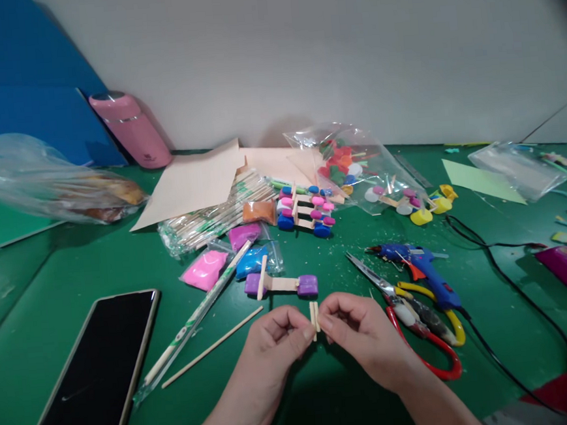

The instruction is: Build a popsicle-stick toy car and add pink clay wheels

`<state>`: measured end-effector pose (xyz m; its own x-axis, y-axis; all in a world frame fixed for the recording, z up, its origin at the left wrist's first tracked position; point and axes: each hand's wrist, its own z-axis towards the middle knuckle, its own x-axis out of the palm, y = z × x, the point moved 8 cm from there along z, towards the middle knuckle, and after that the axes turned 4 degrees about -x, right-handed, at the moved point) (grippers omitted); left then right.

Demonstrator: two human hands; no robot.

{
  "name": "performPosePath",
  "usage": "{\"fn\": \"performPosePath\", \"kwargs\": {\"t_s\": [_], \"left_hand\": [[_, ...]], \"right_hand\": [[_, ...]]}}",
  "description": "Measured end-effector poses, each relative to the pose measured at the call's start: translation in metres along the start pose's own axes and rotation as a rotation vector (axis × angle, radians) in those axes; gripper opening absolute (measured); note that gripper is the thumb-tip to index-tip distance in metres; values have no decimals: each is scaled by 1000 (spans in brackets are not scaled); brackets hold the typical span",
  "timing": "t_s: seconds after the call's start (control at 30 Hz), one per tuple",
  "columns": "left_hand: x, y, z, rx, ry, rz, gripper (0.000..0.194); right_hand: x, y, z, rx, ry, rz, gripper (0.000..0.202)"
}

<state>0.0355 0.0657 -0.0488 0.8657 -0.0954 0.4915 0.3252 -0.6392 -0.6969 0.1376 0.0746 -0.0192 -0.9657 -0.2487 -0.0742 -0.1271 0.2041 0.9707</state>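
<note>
My left hand (269, 351) pinches a short wooden stick piece (313, 321) between thumb and fingers. Facing it, my right hand (359, 334) grips another short stick piece (316, 316), held upright alongside the first. The two pieces stand nearly parallel, close together; whether they touch is unclear. Just beyond my fingertips lies a small model with purple ends (282, 284), joined by a flat wooden bar with a stick leaning at its left. A long thin wooden stick (213, 346) rests on the table left of my left hand.
Scissors (410, 320) and a blue glue gun (418, 264) with a black cable lie at right. A phone (93, 378) is at left, beside wrapped chopsticks (194, 321). Behind are clay packets (204, 269), several small colourful models (305, 211), paper, plastic bags and a pink bottle (132, 129).
</note>
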Motion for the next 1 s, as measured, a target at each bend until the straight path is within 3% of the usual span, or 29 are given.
{"fn": "performPosePath", "kwargs": {"t_s": [0.37, 0.53, 0.8, 1.0], "left_hand": [[-1, 2, 3, -7, -3, -12, 16], [5, 1, 3, -18, 58, -78, 18], [17, 6, -2, -59, 229, -100, 16], [15, 6, -2, -68, 197, -64, 18]], "right_hand": [[-1, -1, 1, -12, -5, -3, 20], [-6, -3, 1, -10, -18, 122, 20], [5, -3, 1, -101, 87, 310, 17], [10, 0, 0, -121, 143, 430, 14]]}}
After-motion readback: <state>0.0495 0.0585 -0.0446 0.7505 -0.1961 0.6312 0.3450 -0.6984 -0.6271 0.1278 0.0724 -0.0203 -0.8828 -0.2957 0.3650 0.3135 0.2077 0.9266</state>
